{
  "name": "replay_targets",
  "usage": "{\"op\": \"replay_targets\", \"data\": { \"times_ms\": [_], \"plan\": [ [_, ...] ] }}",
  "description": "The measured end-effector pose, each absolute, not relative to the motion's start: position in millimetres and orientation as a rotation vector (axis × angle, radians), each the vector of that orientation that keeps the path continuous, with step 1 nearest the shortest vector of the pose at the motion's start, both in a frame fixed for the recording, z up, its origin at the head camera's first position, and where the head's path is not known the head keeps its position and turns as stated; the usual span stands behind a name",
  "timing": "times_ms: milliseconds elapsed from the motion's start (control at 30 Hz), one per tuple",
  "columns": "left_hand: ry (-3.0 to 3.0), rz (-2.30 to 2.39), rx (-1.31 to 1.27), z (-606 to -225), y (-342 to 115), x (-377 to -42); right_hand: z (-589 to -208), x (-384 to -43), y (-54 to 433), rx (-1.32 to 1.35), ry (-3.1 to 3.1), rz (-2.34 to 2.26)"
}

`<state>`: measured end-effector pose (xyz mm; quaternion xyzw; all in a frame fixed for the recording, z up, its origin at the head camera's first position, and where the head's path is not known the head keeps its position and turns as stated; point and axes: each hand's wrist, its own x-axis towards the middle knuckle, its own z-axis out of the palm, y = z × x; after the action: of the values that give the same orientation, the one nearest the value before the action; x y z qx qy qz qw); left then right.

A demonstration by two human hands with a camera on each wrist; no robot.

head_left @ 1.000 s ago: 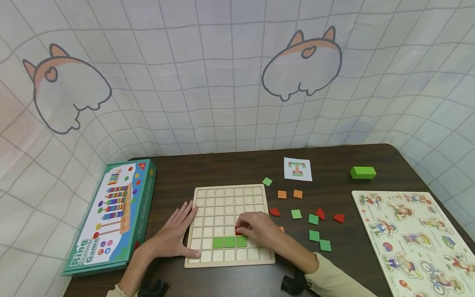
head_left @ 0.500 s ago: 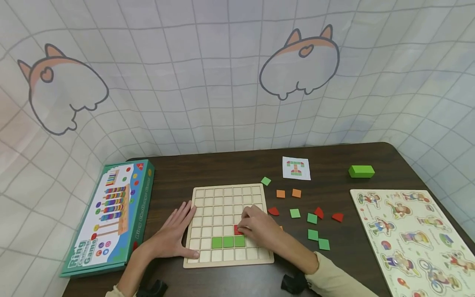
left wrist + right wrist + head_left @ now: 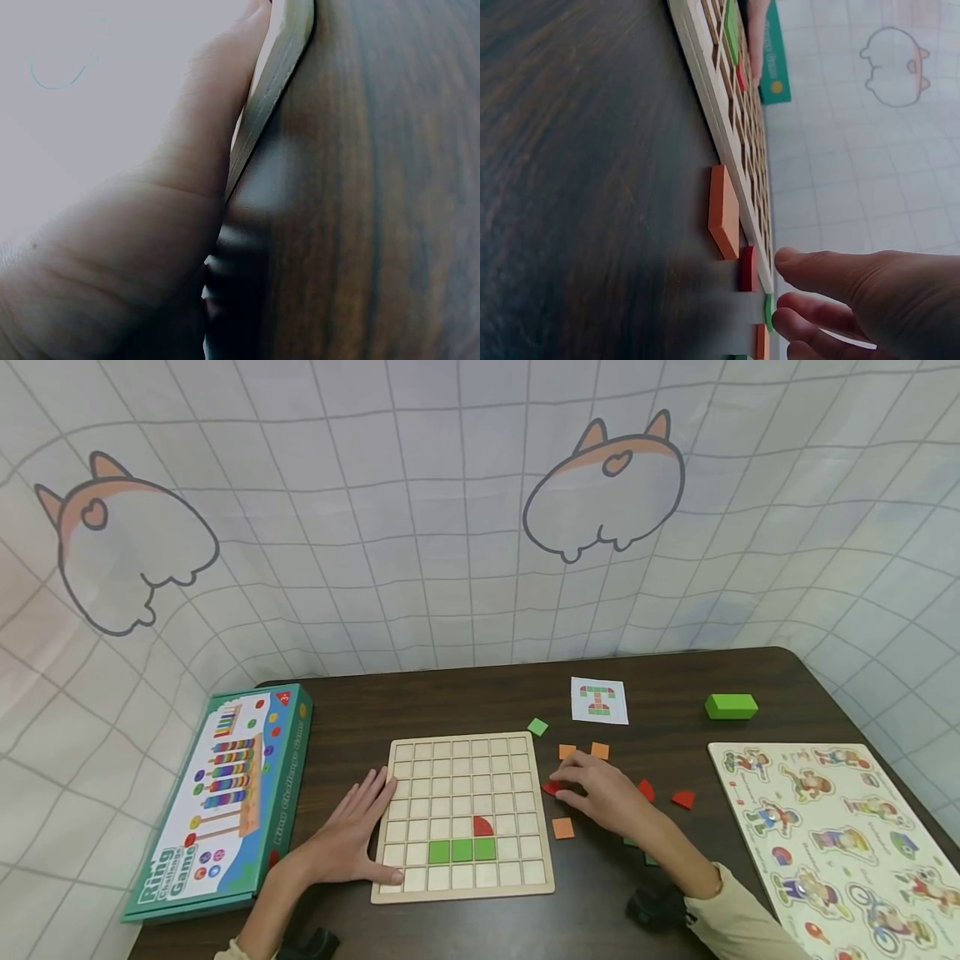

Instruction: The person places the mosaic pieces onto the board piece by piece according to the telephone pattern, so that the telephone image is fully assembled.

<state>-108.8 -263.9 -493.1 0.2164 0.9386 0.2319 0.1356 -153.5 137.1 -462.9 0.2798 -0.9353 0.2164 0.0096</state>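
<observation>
In the head view a wooden grid board (image 3: 420, 896) has a row of 3 green squares (image 3: 462, 851) in its cells. A red quarter-circle tile (image 3: 482, 826) sits in the cell above the rightmost one. My left hand (image 3: 348, 831) rests spread along the board's left edge, its thumb at the lower corner. My right hand (image 3: 600, 789) is over the table right of the board, thumb and fingers apart around another red tile (image 3: 551, 788), partly hidden. In the right wrist view that red tile (image 3: 749, 268) lies on the table, just off the fingertips.
Orange squares (image 3: 562, 828) lie beside the board, with more red tiles (image 3: 683, 799) and a green square (image 3: 537, 727) around. A pattern card (image 3: 599, 712) and a green block (image 3: 731, 707) lie at the back. A boxed game (image 3: 217, 802) stands left, a picture puzzle board (image 3: 832, 852) right.
My right hand has let go of the red tile on the board and moved right, to another red tile on the table. My left hand has stayed at the board's edge.
</observation>
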Motion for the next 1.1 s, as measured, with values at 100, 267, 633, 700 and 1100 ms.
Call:
{"op": "replay_targets", "data": {
  "times_ms": [100,267,633,700,1100],
  "plan": [
    [2.723,0.667,0.628,-493.9,-263.9,-108.9,-464.2,-154.6,138.0,0.875,-2.928,0.683],
    [2.728,0.668,0.63,-494.8,-263.5,-109.0,-465.3,-154.5,137.2,0.886,-2.927,0.687],
    [2.723,0.679,0.626,-495.4,-262.9,-107.9,-472.3,-155.0,137.1,1.007,-2.874,0.525],
    [2.724,0.68,0.626,-495.5,-262.8,-107.7,-473.0,-155.5,136.0,1.005,-2.851,0.523],
    [2.73,0.677,0.636,-490.1,-262.6,-107.2,-462.0,-159.9,122.0,0.98,-2.712,0.729]
  ]
}}
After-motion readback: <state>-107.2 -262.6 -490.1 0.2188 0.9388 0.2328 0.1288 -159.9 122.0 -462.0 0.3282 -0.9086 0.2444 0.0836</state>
